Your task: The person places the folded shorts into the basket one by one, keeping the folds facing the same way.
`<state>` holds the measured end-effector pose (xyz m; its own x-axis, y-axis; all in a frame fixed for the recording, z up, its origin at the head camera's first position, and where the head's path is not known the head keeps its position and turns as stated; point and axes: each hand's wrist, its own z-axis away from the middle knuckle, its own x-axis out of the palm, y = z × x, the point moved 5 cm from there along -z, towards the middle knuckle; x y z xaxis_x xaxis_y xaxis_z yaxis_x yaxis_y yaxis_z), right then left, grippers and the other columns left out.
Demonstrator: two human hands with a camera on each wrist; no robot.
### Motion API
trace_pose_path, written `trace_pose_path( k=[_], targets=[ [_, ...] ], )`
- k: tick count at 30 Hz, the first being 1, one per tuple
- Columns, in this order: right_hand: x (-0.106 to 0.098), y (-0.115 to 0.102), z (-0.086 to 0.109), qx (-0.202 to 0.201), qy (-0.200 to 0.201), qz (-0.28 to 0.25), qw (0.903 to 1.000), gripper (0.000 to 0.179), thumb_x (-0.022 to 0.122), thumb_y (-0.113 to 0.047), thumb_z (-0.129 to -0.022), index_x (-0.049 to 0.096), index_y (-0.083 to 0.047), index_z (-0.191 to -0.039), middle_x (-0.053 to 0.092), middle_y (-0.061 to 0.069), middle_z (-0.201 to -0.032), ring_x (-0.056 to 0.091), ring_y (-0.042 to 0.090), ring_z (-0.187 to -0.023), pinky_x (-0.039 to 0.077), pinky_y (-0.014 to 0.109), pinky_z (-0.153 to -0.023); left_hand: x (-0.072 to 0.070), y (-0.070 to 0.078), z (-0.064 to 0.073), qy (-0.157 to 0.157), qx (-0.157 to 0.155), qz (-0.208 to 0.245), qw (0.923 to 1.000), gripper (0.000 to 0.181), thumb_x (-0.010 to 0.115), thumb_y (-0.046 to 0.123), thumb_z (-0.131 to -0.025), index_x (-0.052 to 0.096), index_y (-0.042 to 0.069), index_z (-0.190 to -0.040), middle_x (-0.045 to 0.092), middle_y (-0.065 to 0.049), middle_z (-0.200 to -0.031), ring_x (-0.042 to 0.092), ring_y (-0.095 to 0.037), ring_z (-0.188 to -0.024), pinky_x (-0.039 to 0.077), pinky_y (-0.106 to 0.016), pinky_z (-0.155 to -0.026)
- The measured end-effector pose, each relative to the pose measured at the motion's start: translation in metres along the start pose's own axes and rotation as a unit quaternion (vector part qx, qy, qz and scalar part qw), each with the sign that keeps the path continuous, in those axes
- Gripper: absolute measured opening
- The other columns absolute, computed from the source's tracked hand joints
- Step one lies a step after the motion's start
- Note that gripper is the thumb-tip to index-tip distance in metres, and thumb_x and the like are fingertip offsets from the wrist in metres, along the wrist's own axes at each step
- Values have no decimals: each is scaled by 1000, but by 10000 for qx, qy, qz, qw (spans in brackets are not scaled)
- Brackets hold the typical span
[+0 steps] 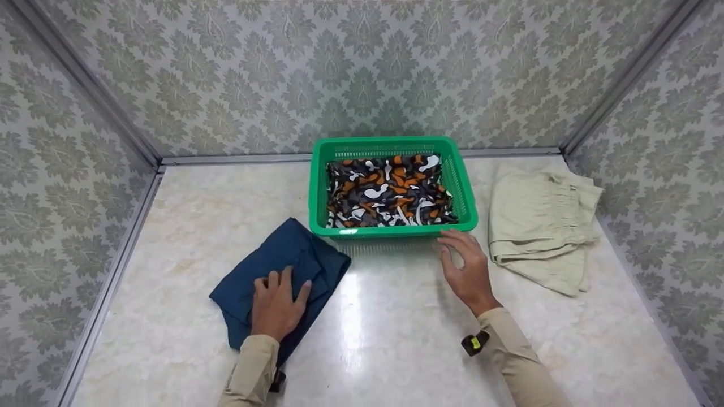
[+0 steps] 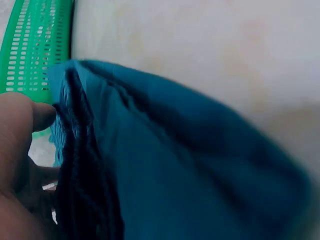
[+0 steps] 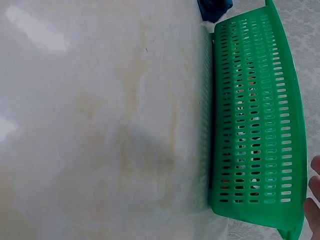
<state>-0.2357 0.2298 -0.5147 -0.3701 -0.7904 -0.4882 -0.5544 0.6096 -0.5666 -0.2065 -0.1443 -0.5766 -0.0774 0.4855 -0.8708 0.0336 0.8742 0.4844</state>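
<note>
My left hand (image 1: 279, 305) lies over a folded dark blue garment (image 1: 271, 254), fingers spread on the cloth. From the left wrist view, a fingertip touches the garment's gathered edge (image 2: 75, 130), where several layers show. The garment's far corner reaches close to the front left corner of a green plastic basket (image 1: 396, 230). My right hand (image 1: 468, 271) is at the basket's front right corner, fingertips right at the rim, thumb apart from the fingers. Inside the basket lies a camouflage-patterned cloth (image 1: 390, 192) in black, orange, grey and white.
Folded pale green shorts (image 1: 537, 215) with a gathered waistband lie to the right of the basket. The pale marbled tabletop (image 1: 396, 350) meets patterned wall panels (image 1: 362, 73) at the back and both sides. The basket stands against the back edge.
</note>
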Motion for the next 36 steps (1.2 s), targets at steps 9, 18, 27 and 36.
trace_pose_path(
  k=[9, 18, 27, 36],
  targets=[
    [10, 3, 14, 465, -512, -200, 9974, 16, 69, 2, -93, 76, -4, -106, 68, 13, -115, 66, 24, -106, 54, 39, -87, 4, 13, 31, 6, 531, -2, 9986, 40, 61, 28, -103, 62, 5, -135, 57, -18, -116, 45, -41, -115, 44, -56, -95],
    [31, 7, 31, 2058, -1987, -1220, 9504, 26, 64, -13, -101, 68, -2, -124, 63, 9, -124, 65, 22, -108, 57, 41, -87, 13, 27, 50, 82, 988, -360, 9944, 39, 67, 30, -99, 67, 10, -132, 54, -11, -100, 49, -35, -109, 45, -51, -96],
    [44, 11, 49, 4284, -2588, -3119, 8076, 61, 64, -22, -101, 37, -1, -152, 44, 23, -148, 52, 37, -131, 52, 45, -99, 27, 52, 56, -115, 1518, -680, 9860, 37, 65, 29, -100, 68, 14, -134, 54, -11, -103, 53, -34, -114, 35, -58, -112],
    [42, 1, 60, 5468, -1924, -4274, 6938, 69, 63, -24, -101, 27, -3, -156, 37, 25, -153, 44, 40, -138, 46, 53, -104, 46, 81, 48, -298, 1969, -497, 9787, 37, 64, 29, -101, 67, 17, -136, 53, -9, -104, 53, -30, -111, 31, -59, -114]
  ],
)
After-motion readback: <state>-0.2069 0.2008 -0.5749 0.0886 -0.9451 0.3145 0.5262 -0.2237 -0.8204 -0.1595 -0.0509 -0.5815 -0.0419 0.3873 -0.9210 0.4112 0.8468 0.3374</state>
